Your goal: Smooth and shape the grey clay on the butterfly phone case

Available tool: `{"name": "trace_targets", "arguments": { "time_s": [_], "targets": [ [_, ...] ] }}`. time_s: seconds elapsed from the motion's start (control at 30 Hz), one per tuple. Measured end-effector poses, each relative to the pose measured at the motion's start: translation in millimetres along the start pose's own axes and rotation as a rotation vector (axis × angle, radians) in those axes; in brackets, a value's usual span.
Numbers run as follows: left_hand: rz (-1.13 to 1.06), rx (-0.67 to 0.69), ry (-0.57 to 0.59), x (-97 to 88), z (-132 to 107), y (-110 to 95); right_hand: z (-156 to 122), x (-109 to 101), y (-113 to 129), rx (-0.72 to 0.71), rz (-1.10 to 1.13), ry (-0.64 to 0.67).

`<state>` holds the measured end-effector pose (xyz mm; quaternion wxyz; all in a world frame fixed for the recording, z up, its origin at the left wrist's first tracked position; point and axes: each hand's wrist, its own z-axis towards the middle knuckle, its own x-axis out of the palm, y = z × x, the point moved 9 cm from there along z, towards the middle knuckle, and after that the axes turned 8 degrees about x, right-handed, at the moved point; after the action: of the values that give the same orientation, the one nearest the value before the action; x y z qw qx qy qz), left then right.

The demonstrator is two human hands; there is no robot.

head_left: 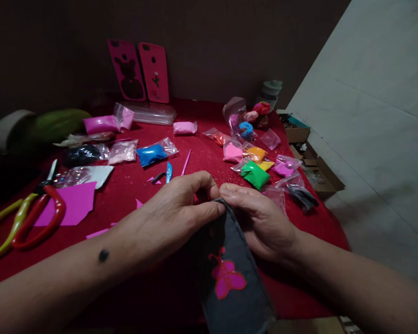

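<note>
Left hand (191, 204) nearly closed, pinching the far end of the grey panel (235, 246), right hand (261, 218) curled along its side, we are holding it at the desk's (299, 297) near edge, pink butterfly (226, 280) in place, pinched rim seemingly unfinished.

Single view, head-worn: looks from the person's own side of the table (121, 185), forward and down across its red cover. Left hand (184, 208) and right hand (261, 218) sit close to the lens, around mid-frame; forearms (69, 283) enter from lower left and lower right, nearer still. Tabletop recedes to two upright phone cases (156, 60), far side, high in frame. Wide field: dark backdrop (223, 41) above, pale surface (376, 116) slanting along the right.
</note>
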<state>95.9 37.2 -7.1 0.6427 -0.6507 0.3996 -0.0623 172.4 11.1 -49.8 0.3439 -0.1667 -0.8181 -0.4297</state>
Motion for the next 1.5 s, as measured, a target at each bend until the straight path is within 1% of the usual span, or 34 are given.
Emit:
{"name": "trace_targets", "arguments": {
  "time_s": [0.07, 0.17, 0.23, 0.27, 0.33, 0.43, 0.5, 0.6, 0.77, 0.9, 0.97, 1.03, 1.23, 1.33, 1.43, 1.5],
  "targets": [
    [-0.017, 0.001, 0.019, 0.9, 0.0, -0.5, 0.4, 0.1, 0.2, 0.003, -0.004, 0.000],
    [-0.064, -0.039, 0.045, 2.9, -0.3, 3.4, 0.4, -0.5, -1.1, 0.010, 0.000, -0.006],
    [-0.060, -0.037, 0.030, 1.9, 0.0, 4.1, 0.7, -1.2, -3.4, 0.030, 0.002, -0.012],
    [-0.040, -0.015, 0.016, 0.9, 0.3, 2.6, 1.0, -2.0, -4.4, 0.040, 0.008, -0.019],
    [0.033, 0.074, -0.037, -3.4, 0.2, -4.6, 1.6, -5.0, -5.2, 0.057, 0.043, -0.048],
    [0.121, 0.242, -0.127, -10.2, -4.7, -19.2, 2.5, -8.3, -6.0, 0.090, 0.116, -0.077],
    [0.164, 0.345, -0.176, -14.0, -9.8, -27.7, 3.0, -5.6, -5.5, 0.100, 0.132, -0.042],
    [0.247, 0.478, -0.227, -16.9, -16.8, -37.0, 3.1, -1.3, -1.8, 0.056, 0.114, 0.015],
    [0.311, 0.607, -0.261, -14.9, -22.0, -38.5, 3.3, -1.1, -2.9, 0.009, 0.135, 0.021],
    [0.436, 0.706, -0.297, -10.1, -26.5, -41.8, 3.2, -0.6, -4.0, 0.001, 0.193, 0.030],
    [0.476, 0.722, -0.297, -8.6, -27.5, -43.7, 3.3, -0.4, -4.8, 0.012, 0.204, 0.028],
    [0.459, 0.702, -0.284, -9.9, -26.8, -44.2, 3.4, -0.8, -5.0, 0.020, 0.193, 0.016],
    [0.233, 0.503, -0.272, -24.9, -18.5, -32.9, 4.3, -8.6, -8.6, 0.074, 0.160, -0.110],
    [0.178, 0.455, -0.286, -28.6, -17.4, -28.2, 5.5, -7.5, -9.8, 0.110, 0.163, -0.106],
    [0.282, 0.495, -0.330, -29.5, -21.6, -31.3, 6.0, -5.8, -8.7, 0.120, 0.191, -0.086],
    [0.434, 0.597, -0.363, -26.5, -27.5, -38.7, 5.9, -6.5, -10.6, 0.150, 0.219, -0.093]
  ]
}}
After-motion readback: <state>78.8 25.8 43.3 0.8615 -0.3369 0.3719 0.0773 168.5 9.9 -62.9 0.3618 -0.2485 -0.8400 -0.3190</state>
